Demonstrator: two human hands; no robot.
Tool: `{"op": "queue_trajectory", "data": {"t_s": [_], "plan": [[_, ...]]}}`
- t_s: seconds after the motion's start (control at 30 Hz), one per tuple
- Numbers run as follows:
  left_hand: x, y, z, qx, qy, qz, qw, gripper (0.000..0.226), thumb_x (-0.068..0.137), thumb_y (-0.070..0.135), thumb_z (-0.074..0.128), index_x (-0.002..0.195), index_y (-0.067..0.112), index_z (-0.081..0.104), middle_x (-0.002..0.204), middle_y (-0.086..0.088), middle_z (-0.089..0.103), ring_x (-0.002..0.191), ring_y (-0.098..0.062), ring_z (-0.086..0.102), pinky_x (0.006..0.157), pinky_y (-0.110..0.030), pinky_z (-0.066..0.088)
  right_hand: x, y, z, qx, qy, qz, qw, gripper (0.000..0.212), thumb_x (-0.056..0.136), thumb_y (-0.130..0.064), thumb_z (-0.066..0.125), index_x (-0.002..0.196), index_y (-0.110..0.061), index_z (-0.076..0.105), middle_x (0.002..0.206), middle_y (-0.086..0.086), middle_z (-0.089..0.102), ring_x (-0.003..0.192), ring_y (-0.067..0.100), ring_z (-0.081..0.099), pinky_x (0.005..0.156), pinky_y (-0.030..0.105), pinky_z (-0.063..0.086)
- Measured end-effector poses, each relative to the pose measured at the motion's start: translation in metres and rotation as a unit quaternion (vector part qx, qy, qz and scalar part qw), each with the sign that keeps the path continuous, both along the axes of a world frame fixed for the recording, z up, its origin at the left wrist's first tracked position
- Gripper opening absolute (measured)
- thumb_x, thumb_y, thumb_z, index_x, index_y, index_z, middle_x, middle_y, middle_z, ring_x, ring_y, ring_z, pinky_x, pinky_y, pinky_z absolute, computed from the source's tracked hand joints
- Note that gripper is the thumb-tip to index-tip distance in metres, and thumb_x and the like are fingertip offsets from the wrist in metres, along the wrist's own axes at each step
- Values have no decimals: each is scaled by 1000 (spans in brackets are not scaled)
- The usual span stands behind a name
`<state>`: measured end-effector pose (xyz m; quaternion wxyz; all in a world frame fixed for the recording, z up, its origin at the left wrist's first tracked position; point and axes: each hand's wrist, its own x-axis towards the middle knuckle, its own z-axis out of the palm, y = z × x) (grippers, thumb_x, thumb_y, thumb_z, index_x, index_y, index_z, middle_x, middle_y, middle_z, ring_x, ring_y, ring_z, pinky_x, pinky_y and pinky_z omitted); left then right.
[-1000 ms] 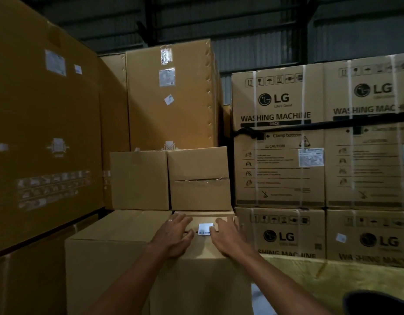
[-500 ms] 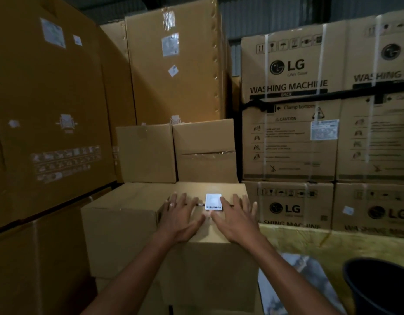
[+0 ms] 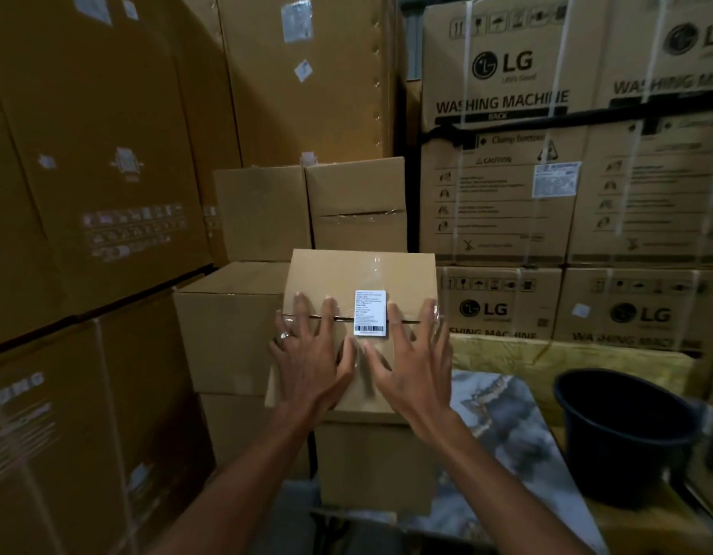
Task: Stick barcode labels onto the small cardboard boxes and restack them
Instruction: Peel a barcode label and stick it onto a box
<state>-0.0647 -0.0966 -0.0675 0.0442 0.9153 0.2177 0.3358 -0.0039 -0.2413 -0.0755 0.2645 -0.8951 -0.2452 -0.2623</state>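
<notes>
The label point(image 3: 370, 313) now sits flat on the box point(image 3: 360, 282) at frame centre; both hands, left point(image 3: 310, 354) and right point(image 3: 410, 354), have slid back, fingers spread, gripping nothing. Restacking seems next.

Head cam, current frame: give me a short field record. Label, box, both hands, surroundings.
label: white barcode label stuck on top of the small cardboard box, across the taped flap seam
box: on top of a stack, tilted toward the camera
left hand: flat on the box top, fingers spread, left of the label, ring on one finger
right hand: flat, fingers spread, right of the label
grasp: neither hand grips anything
surroundings: black bucket at right; LG washing machine cartons behind
</notes>
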Motion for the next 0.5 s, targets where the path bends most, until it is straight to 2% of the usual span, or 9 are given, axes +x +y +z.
{"op": "queue_trajectory", "data": {"t_s": [0.17,0.33,0.5], "plan": [[-23,-32,-12,15,-16,-17,1000,77,87,66,37,158,40,22,171,-8,6,148,-50,9,102,-65,37,-17,-29,-13,6,3,-9,1000,89,87,-80,27,162,-34,14,169,18,-8,151,51,2,120,62,15],[-20,-74,-19,7,-18,-49,999,77,84,63,38,157,39,30,169,-8,17,144,-51,20,95,-64,41,-18,-73,-19,18,-49,-41,998,88,85,-76,42,158,-27,34,166,23,13,147,55,20,114,63,28],[7,-123,-21,-7,-32,-96,995,75,83,62,42,154,38,36,165,-8,28,142,-51,27,93,-63,43,3,-123,-24,12,-78,-90,993,87,84,-74,48,155,-24,40,165,25,16,145,55,25,115,62,29]]}}
